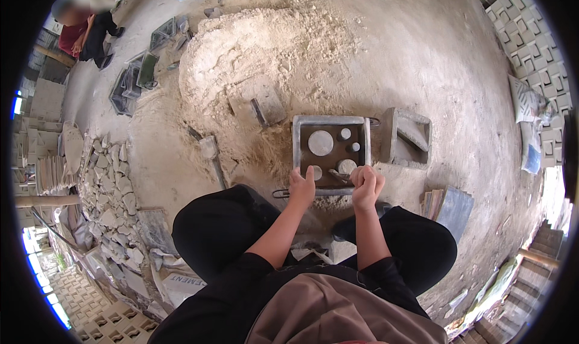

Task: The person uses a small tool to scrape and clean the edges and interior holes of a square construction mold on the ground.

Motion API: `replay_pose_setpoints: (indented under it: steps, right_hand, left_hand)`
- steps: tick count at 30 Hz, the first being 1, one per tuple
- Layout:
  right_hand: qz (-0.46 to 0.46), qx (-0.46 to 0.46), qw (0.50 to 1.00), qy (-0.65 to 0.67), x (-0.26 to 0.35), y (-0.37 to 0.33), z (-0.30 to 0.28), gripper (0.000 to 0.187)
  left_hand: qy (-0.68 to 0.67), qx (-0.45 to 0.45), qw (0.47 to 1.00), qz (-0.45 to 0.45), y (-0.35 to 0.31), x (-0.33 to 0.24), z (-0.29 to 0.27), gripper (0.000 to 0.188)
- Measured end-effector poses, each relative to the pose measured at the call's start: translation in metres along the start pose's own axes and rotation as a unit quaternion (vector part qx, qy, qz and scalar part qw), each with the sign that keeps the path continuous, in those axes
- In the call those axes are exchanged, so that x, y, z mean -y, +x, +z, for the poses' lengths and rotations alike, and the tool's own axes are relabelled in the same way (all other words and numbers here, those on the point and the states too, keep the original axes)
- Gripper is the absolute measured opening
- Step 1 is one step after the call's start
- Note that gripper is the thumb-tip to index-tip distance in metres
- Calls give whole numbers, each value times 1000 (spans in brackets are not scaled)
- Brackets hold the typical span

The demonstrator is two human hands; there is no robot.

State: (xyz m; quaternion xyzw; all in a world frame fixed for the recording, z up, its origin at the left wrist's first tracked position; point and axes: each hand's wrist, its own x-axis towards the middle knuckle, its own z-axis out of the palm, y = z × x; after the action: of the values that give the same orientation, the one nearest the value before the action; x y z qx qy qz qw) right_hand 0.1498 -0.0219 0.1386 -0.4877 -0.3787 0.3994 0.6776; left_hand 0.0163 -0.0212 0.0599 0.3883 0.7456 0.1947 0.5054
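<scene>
In front of me on the floor is a square grey mould (297, 142) with a wire loop at two corners. Inside stand a large pale disc (321, 143) and several smaller round pieces (345, 134). My left hand (302, 186) is closed at the near left corner, thumb up, beside a round piece (316, 174); its fingers hide what they hold, if anything. At the near right corner my right hand (367, 185) makes a fist. A short grey bar (339, 176) lies close to it, but I cannot tell whether the fist grips it.
A wide heap of pale powder (241, 48) spreads beyond the mould. Near it lie a trowel-like tool (259, 111) and a hammer-like tool (209, 148). To the right is a grey box (392, 136), with thin plates (452, 211) nearer. Broken pieces (111, 187) lie left; a person (84, 33) sits far left.
</scene>
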Motion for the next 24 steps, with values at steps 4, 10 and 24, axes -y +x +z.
replay_pose_setpoints:
  steps: [4,10,24]
  right_hand:
    - [-43,16,998,31,29,-5,10,38]
    - [41,45,998,-12,2,-1,-7,37]
    - [-35,52,997,-54,39,-4,15,31]
  left_hand:
    - [-25,16,1000,7,9,16,-2,67]
    - [30,2,1000,-10,2,1,3,64]
    - [-15,14,1000,20,14,22,3,60]
